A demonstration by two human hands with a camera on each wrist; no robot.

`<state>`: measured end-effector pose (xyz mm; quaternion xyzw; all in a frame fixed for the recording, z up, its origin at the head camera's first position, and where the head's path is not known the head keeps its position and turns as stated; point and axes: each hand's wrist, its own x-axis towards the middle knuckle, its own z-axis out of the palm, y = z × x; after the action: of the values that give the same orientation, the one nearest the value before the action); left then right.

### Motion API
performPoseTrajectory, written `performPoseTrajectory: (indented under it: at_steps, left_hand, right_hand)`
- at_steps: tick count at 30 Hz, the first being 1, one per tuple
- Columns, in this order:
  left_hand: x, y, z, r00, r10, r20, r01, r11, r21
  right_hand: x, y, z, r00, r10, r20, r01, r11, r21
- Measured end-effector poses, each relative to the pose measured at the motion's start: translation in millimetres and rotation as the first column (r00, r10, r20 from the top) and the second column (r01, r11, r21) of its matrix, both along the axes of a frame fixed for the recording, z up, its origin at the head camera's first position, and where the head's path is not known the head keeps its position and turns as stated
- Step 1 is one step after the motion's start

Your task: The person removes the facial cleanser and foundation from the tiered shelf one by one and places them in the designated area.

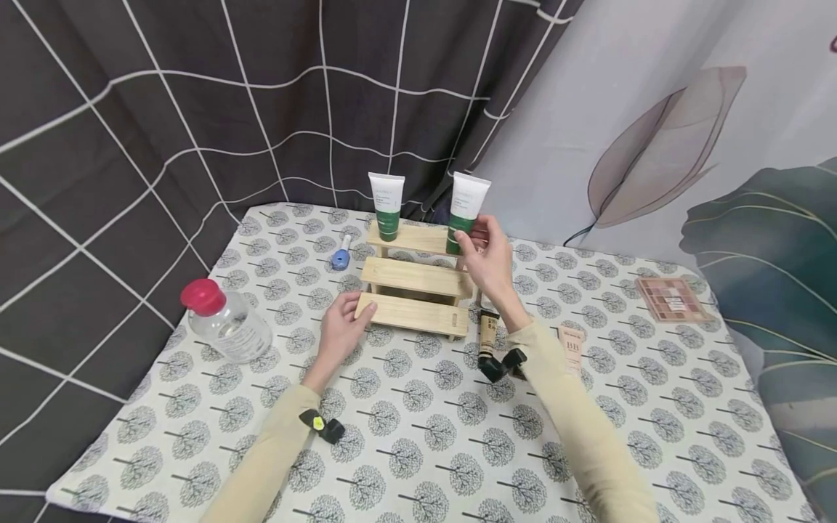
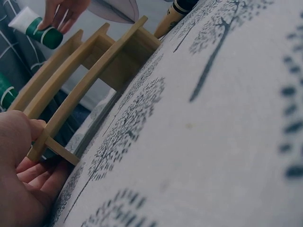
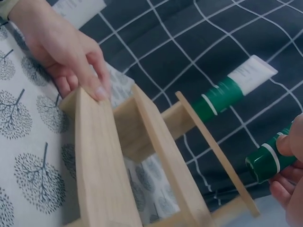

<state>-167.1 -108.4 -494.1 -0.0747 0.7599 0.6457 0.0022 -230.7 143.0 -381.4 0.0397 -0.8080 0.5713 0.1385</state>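
Note:
A three-step wooden stand stands on the patterned cloth. My left hand grips the left end of its lowest step, thumb on top and fingers underneath. On the top step's left end, a green-and-white squeeze tube stands upright on its cap. A matching squeeze tube is held between the thumb and fingers of my right hand at the right end of that step. In the right wrist view this held tube is tilted, its green cap end just above the top step.
A clear bottle with a red cap stands at left. Behind the stand's left side lies a small blue-and-white item. A black-capped beige tube and a pink BB tube lie near my right forearm. Farther right is a makeup palette.

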Motion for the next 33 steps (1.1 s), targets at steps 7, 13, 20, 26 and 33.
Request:
performPoseTrajectory:
  at_steps: [7, 13, 20, 26, 33]
  left_hand:
    - [-0.4, 0.2, -1.1, 1.0, 0.004, -0.011, -0.004, 1.0, -0.013]
    - [-0.5, -0.1, -0.8, 1.0, -0.002, -0.001, 0.002, 1.0, -0.011]
    - [-0.7, -0.1, -2.8, 1.0, -0.001, -0.004, 0.001, 1.0, -0.028]
    - [-1.4, -0.4, -3.5, 1.0, -0.004, -0.007, 0.004, 1.0, -0.025]
    - [-1.4, -0.8, -3.7, 1.0, -0.015, -0.025, 0.014, 1.0, -0.02]
  right_hand:
    - [-1.6, 20, 5.5, 0.999, -0.047, 0.018, 0.047, 0.999, -0.02]
    - [0.2, 32, 9.6, 0.996, -0.091, 0.025, 0.091, 0.996, -0.002]
    - [3.5, 45, 6.5, 0.993, -0.119, 0.002, 0.119, 0.993, -0.017]
    - [6.4, 61, 0.6, 0.989, -0.151, -0.004, 0.151, 0.988, -0.02]
    - [8.8, 82, -13.0, 0.978, -0.203, 0.05, 0.202, 0.979, 0.03]
